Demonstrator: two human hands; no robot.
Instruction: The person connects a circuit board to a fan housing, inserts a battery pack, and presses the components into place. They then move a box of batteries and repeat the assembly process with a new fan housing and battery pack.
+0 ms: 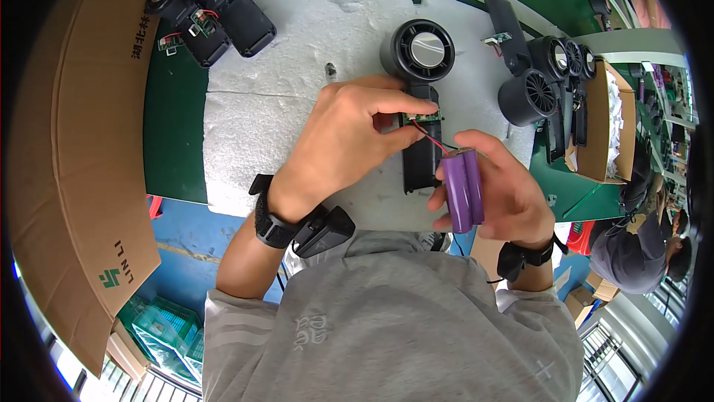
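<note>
A black handheld fan (417, 50) with a round head and silver centre lies on the white foam sheet, its handle (422, 160) pointing toward me. The handle is opened up, and a small green circuit board (421, 116) sits in its upper part. My left hand (346, 130) pinches that board between thumb and forefinger. Red and black wires (431, 139) run from the board to a purple battery pack (462, 190) made of two cylindrical cells. Just right of the handle, my right hand (509, 194) grips the pack, tilted, above the foam; its far fingers are partly hidden behind the pack.
White foam (282, 104) covers the green bench (175, 134). More black fan bodies (242, 19) stand at the far left, and several fan parts (528, 93) lie on the right beside an open carton (606, 127). A large cardboard box (74, 142) rises at left. Someone (632, 253) sits far right.
</note>
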